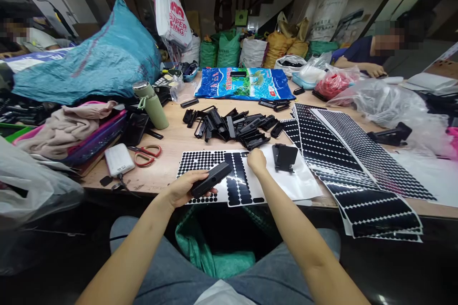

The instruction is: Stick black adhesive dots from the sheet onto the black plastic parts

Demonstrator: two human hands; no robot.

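My left hand [185,188] is closed around a long black plastic part [214,177] with a woven-pattern top and a small round hole in its side. It holds the part tilted over a white sheet of round black stickers [200,160]. Beside that lies a sheet of oblong black stickers [239,182]. My right hand [256,160] rests at its upper end with the fingers bent together; whatever they pinch is too small to make out. Just right of this hand stands a black plastic bracket [285,156] on white paper [304,184].
Behind my hands lies a pile of black plastic parts [231,126]. Long black sticker sheets [329,147] hang over the front edge at right. Red-handled scissors [146,156], a white power bank [119,160] and a green bottle [152,107] stand left. A co-worker [368,55] sits at far right.
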